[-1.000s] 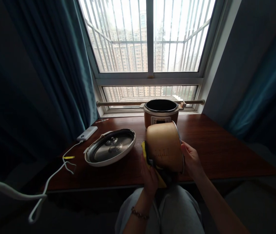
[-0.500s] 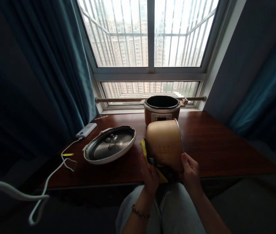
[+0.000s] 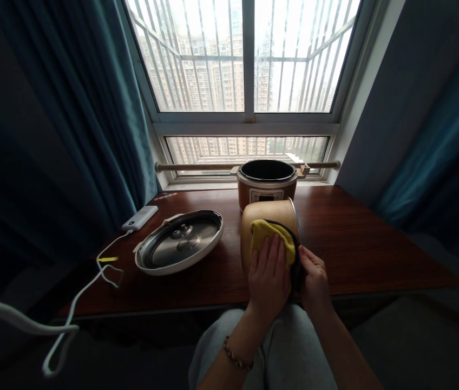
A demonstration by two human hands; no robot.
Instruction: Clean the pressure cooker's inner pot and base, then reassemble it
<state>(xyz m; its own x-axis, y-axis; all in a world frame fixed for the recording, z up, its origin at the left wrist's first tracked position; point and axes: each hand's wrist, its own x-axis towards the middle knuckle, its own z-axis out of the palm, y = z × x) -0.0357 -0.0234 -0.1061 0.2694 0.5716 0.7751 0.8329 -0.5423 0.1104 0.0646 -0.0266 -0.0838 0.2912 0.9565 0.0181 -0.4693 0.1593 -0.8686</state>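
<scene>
A gold-coloured inner cooker pot (image 3: 249, 227) lies tilted on its side above the table's front edge, its rim facing right. My right hand (image 3: 314, 273) grips that rim, thumb on the outside. My left hand (image 3: 269, 271) presses a yellow cleaning cloth (image 3: 262, 230) with a dark edge flat against the pot's outer wall, fingers pointing up. The cloth covers much of the wall and hides any markings there. Just behind the pot stands the brown electric cooker body (image 3: 243, 189), open at the top. To the left, the cooker's lid (image 3: 181, 265) rests with its metal inner side up.
The dark reddish wooden table (image 3: 355, 244) stretches below a barred window. At its left lie a white power bank (image 3: 140, 218), its white cable (image 3: 76, 302) hanging over the edge, and a small yellow strip (image 3: 108, 259). A rod (image 3: 201, 167) crosses the window behind the cooker.
My left hand has moved from the pot's lower left up and right onto its side, bringing the cloth over the wall. My right hand stays at the rim.
</scene>
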